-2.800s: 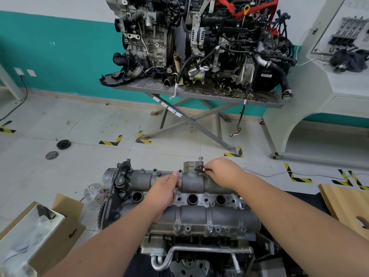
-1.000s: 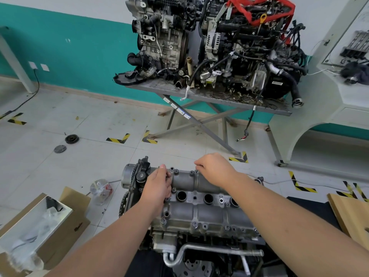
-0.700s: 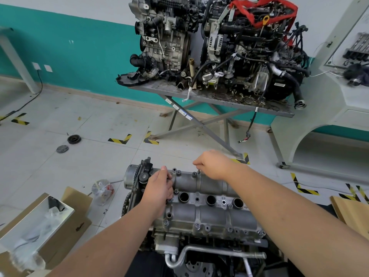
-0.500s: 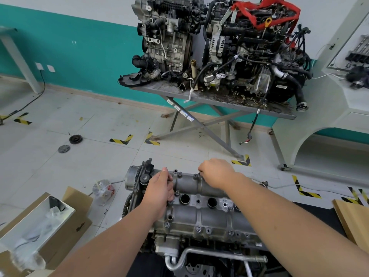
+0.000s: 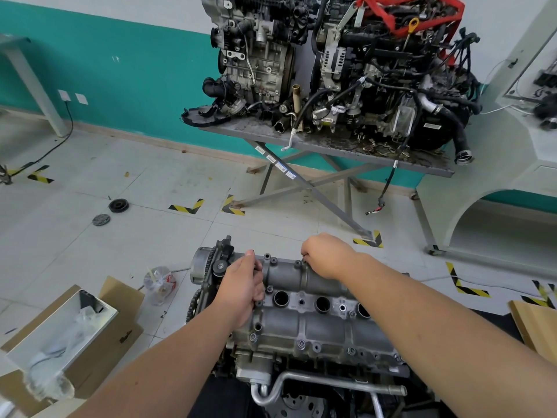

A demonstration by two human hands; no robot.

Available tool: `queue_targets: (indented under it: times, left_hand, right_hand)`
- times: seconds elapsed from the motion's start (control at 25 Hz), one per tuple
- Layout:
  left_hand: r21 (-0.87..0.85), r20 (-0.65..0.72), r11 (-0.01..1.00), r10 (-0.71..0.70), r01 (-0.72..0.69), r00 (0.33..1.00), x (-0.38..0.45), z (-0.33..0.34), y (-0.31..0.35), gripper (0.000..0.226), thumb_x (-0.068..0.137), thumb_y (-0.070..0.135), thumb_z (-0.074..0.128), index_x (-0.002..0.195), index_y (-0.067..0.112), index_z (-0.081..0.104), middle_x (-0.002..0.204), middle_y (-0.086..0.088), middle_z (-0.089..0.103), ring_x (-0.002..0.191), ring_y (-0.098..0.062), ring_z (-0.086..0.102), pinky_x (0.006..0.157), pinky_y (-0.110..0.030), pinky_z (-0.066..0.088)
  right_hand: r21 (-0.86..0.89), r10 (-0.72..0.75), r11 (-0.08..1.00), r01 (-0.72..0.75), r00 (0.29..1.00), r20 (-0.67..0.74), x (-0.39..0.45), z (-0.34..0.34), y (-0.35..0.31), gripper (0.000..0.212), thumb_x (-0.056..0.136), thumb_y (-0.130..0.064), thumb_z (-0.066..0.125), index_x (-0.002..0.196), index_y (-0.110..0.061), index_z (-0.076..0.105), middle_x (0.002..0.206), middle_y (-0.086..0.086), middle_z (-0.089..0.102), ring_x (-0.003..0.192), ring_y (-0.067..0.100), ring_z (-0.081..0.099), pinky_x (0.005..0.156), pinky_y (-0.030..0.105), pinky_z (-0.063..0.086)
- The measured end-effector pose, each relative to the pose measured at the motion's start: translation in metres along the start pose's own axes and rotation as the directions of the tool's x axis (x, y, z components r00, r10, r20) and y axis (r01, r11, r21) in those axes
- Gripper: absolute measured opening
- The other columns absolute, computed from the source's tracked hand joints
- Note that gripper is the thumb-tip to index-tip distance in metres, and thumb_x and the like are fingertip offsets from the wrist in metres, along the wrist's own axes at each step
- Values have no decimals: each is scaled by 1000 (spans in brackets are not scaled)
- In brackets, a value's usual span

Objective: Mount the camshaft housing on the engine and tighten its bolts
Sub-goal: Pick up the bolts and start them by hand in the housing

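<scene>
Housing (image 5: 304, 300) sits on the engine (image 5: 301, 384); left hand (image 5: 244, 292) grasps its end, right hand (image 5: 327, 254) pinches a bolt (image 5: 303, 261).

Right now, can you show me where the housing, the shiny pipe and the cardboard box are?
housing (image 5: 319, 328): head view, its near grey ridge.
pipe (image 5: 337, 383): head view, its straight middle run.
box (image 5: 120, 300): head view, its open brown flap.

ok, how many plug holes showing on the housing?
3, in a row along the middle of the housing: one by the left hand, one centre, one at the right arm. Another may hide under a hand or arm.
</scene>
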State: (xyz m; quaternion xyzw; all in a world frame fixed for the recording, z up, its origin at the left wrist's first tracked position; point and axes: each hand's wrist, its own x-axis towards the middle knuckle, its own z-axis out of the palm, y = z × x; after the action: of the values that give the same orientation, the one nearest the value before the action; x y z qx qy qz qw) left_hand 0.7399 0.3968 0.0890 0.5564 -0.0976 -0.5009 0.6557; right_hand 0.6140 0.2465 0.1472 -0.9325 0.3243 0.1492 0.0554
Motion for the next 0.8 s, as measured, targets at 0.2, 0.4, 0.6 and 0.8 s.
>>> queue_targets:
  times: [0.2, 0.4, 0.6, 0.8]
  left_hand:
    - [7, -8, 1000, 6, -6, 1000, -1, 1, 1, 39, 107, 39, 37, 77, 16, 44, 53, 1, 22, 41, -12, 15, 38, -23, 19]
    - [9, -11, 1000, 7, -7, 1000, -2, 1, 0, 40, 107, 40, 36, 76, 16, 44, 52, 1, 22, 42, -12, 15, 38, -23, 19]
    - [13, -13, 1000, 10, -10, 1000, -2, 1, 1, 40, 107, 40, 36, 76, 16, 44, 52, 2, 23, 41, -12, 15, 38, -23, 18]
    - [7, -13, 1000, 11, -11, 1000, -4, 1, 1, 40, 107, 40, 36, 76, 16, 44, 52, 2, 23, 41, -12, 16, 38, -23, 19]
  right_hand:
    - [-113, 33, 993, -36, 999, -33, -7, -2, -7, 16, 88, 1, 47, 90, -11, 59, 77, 4, 47, 73, 30, 49, 62, 32, 36]
    - [-194, -6, 981, 2, 1000, -19, -11, -1, -9, 27, 87, 6, 47, 106, -7, 62, 100, 12, 59, 98, 32, 57, 70, 38, 43]
    - [-230, -11, 973, 1, 999, -40, -11, 7, -10, 30, 94, 2, 43, 119, -6, 57, 120, 12, 60, 114, 29, 51, 85, 42, 47]
    - [-305, -28, 952, 19, 999, -23, -6, 9, -11, 33, 99, -5, 42, 124, -17, 59, 119, 8, 62, 111, 31, 54, 73, 38, 41]
